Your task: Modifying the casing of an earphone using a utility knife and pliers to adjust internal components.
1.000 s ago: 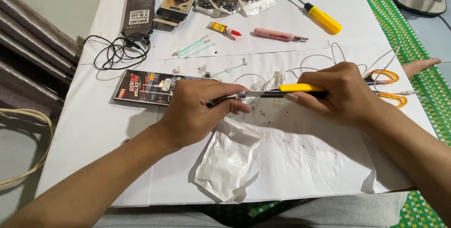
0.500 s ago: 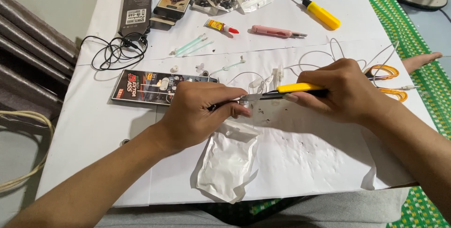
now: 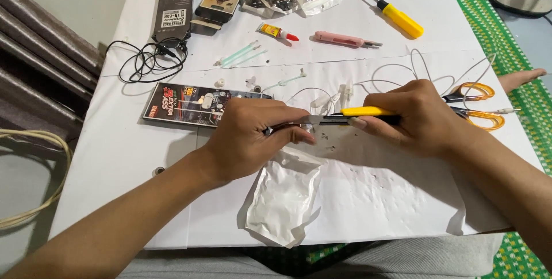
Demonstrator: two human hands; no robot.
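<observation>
Head view: our right hand [image 3: 428,119] is closed around a yellow utility knife [image 3: 361,113], blade pointing to 9 o'clock. Our left hand [image 3: 253,138] pinches a thin cable end [image 3: 287,126], fingertips [image 3: 305,136] touching the blade tip. Risk, as we judge it: a slip cuts those fingertips, or severs the conductor. Empty plastic bag [image 3: 284,195] at 6 o'clock; scissors [image 3: 477,106] at 3 o'clock

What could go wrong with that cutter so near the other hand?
The cutter in the right hand points at the left hand, whose fingertips pinch a thin wire: a slip could nick them. White cables loop behind the right hand and might snag. Tiny parts could scatter.
</observation>
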